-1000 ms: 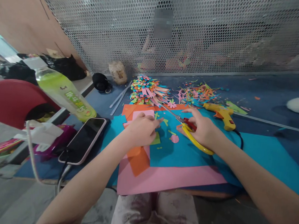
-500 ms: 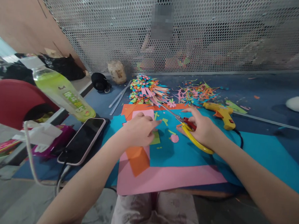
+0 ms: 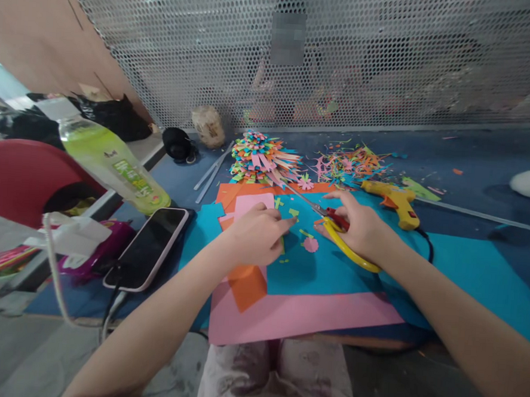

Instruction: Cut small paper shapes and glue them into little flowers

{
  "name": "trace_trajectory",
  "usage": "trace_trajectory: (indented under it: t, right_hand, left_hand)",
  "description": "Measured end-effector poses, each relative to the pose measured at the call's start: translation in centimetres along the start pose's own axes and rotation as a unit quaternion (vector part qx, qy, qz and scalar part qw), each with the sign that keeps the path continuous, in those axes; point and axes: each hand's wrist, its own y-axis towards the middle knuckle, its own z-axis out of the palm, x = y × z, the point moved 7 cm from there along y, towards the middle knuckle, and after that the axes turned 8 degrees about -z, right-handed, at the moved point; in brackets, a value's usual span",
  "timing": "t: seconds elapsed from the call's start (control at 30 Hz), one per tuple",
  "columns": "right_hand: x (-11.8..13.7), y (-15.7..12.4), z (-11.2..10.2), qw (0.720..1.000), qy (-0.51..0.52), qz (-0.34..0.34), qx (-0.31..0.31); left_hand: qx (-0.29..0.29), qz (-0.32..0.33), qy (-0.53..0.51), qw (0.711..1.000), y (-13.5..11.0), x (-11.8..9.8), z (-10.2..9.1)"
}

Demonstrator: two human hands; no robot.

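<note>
My right hand (image 3: 357, 231) grips yellow-and-red scissors (image 3: 335, 227) whose blades point up-left over a teal paper sheet (image 3: 327, 271). My left hand (image 3: 256, 234) rests curled on the paper, fingertips pinched at small green paper bits (image 3: 293, 213); what it pinches is too small to name. A small pink paper flower (image 3: 309, 244) lies between the two hands. Under the teal sheet lie a pink sheet (image 3: 303, 314) and an orange piece (image 3: 247, 286).
A yellow glue gun (image 3: 393, 201) lies behind my right hand. A mound of coloured paper strips (image 3: 261, 157) and scraps (image 3: 348, 163) sit further back by the mesh screen (image 3: 301, 51). At left are a phone (image 3: 147, 248), a green drink bottle (image 3: 109, 165) and a red chair (image 3: 19, 177).
My left hand slid slightly to the right, its fingertips reaching toward the green bits. The right hand and scissors have barely moved.
</note>
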Motion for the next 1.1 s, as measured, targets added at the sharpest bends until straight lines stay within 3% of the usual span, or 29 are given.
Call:
trace_trajectory:
  t: [0.57, 0.73, 0.87, 0.97, 1.03, 1.1]
  right_hand:
    - [0.0, -0.1, -0.1, 1.000, -0.030, -0.001, 0.000]
    - [-0.3, -0.1, 0.2, 1.000, -0.015, -0.009, -0.002]
    - [-0.5, 0.0, 0.2, 1.000, -0.018, -0.004, -0.004]
    - [-0.4, 0.0, 0.2, 1.000, -0.006, 0.006, 0.003]
    - [-0.4, 0.0, 0.2, 1.000, -0.002, 0.011, 0.007]
    - [-0.4, -0.1, 0.2, 1.000, -0.007, 0.011, 0.008]
  left_hand:
    - [0.025, 0.090, -0.111, 0.989, -1.3, -3.1, -1.0]
    - [0.043, 0.135, -0.153, 0.978, -1.9, -5.3, -0.6]
    - [0.071, 0.231, -0.227, 0.943, -3.1, -8.8, -0.6]
    - [0.130, 0.337, -0.332, 0.872, -4.5, -11.2, -1.3]
    - [0.147, 0.341, -0.375, 0.849, -4.6, -11.3, -1.6]
    - [0.123, 0.277, -0.401, 0.864, -3.5, -9.8, -1.5]
